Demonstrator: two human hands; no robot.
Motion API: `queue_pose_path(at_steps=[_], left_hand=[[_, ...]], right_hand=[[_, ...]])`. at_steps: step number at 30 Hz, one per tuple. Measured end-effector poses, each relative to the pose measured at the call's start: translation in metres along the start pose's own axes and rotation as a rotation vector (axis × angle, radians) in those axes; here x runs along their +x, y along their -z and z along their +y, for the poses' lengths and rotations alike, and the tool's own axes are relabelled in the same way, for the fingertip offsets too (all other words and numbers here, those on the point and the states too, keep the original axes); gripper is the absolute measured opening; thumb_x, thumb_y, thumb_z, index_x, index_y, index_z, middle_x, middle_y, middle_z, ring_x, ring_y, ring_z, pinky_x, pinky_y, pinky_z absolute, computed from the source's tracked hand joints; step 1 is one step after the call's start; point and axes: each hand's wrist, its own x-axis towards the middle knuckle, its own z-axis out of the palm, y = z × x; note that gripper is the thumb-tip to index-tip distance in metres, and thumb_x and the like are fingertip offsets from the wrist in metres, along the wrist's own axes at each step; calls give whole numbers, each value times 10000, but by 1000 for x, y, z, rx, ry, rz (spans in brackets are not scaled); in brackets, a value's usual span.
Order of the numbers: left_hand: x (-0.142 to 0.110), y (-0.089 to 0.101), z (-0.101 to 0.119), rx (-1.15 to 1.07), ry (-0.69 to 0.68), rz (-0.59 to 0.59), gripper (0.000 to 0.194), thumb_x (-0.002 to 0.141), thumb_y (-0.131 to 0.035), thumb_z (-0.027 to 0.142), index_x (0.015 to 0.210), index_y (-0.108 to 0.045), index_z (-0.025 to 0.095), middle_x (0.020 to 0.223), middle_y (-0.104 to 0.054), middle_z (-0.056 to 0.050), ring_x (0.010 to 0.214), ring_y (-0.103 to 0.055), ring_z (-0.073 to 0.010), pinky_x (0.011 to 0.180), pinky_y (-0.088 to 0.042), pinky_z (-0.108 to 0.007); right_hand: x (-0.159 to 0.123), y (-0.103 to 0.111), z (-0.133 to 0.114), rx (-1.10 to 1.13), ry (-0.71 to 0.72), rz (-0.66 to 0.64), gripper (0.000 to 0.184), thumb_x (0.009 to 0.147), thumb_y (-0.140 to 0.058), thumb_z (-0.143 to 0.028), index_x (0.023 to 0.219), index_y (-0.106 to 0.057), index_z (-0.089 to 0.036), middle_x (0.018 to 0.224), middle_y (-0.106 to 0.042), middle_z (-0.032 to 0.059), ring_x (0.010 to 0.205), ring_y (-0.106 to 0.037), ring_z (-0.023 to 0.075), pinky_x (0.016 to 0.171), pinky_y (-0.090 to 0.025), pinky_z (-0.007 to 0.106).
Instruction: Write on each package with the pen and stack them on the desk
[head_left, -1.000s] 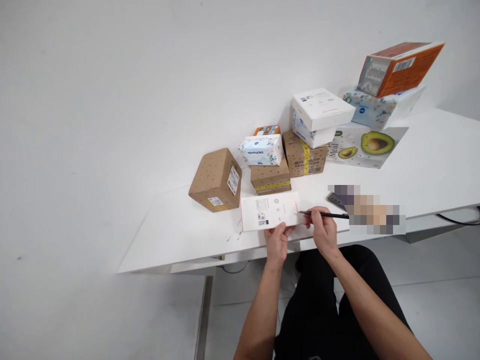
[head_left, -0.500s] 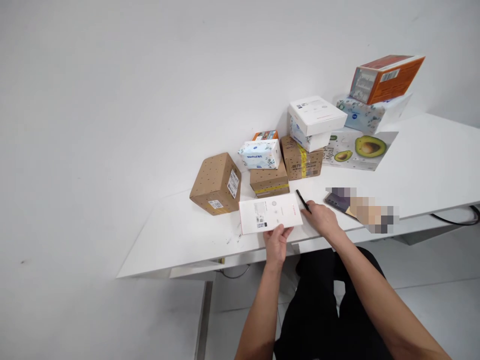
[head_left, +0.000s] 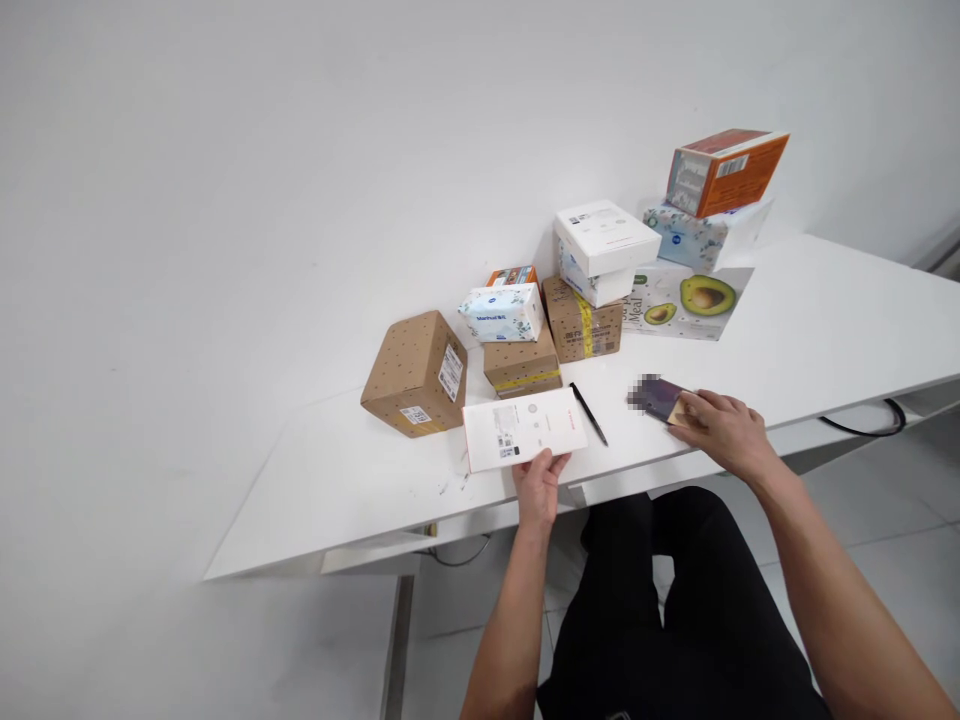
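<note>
My left hand (head_left: pixel 536 487) grips the lower edge of a flat white box (head_left: pixel 536 432), thumb on its printed top face. The box is tilted slightly above the table's front part. My right hand (head_left: pixel 729 432) closes round the right end of a flat, dark, phone-like item (head_left: pixel 661 398) lying on the table. Part of that item is pixelated, and my fingers cover its right end. Between the two hands a black pen (head_left: pixel 589 414) lies on the table, touched by neither hand.
On the white table (head_left: pixel 315 490) several boxes stand along the wall: a brown carton (head_left: pixel 416 370) at left, stacked tissue packs (head_left: pixel 499 315) and cartons, a white box (head_left: pixel 607 238), and an avocado-printed box (head_left: pixel 690 303) under an orange box (head_left: pixel 731 175). A black cable (head_left: pixel 862 428) hangs below the edge.
My right hand has let go of the pen, which now lies on the table, and moved right onto the dark phone-like item. My left hand still holds the white box. The view has shifted slightly.
</note>
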Motion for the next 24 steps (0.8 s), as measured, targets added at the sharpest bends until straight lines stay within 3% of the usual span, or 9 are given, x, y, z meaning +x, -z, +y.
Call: queue_pose_path(at_steps=[8,12,15,18,21,24], left_hand=[[-1,2,-2,-3,-7,-8,586,628,-747,147,1168,-563,280,1172,-653,-52,1085,-605,-287,872,-522,-507],[0,3,-2,-12,-14,-14,578,637,-736,145,1172,-558,277,1192,-642,-54,1099,-598,-286,879,-519,-505],[-1,5,-3,-28,-22,-16,573,633,-738,139,1160,-565,279,1189,-643,-48,1111,-590,-293,888,-510,-519],[-1,6,-4,-38,-20,-15,551,626,-743,138,1135,-580,272,1165,-656,-44,1108,-591,-298,893,-501,-532],[0,5,-4,-28,-23,-9,534,618,-751,151,1115,-591,266,1145,-666,-43,1094,-600,-291,894,-498,-523],[0,2,-2,-7,-20,23,511,599,-765,171,1080,-609,250,1069,-695,-46,1020,-638,-263,869,-518,-467]], right_hand=[[-6,10,-21,-89,13,20,539,781,-486,-556,1212,-561,-240,1152,-603,134,1029,-494,361,776,-414,485],[-23,13,-26,36,-34,66,579,739,-547,-520,1223,-572,-205,1129,-614,161,1021,-507,374,789,-428,495],[-43,15,-26,439,-144,61,632,687,-614,-539,1226,-574,-212,1067,-635,130,983,-558,324,816,-451,458],[-68,20,-37,1085,-303,-20,602,683,-644,-526,1215,-573,-254,1048,-657,74,891,-617,243,771,-491,369],[-93,27,-67,1745,-393,-245,499,757,-522,-559,1098,-629,-210,1041,-687,99,746,-652,227,661,-521,361],[-113,30,-108,2118,-399,-599,571,801,-421,-599,1050,-666,-148,999,-704,149,686,-667,255,561,-526,374]])
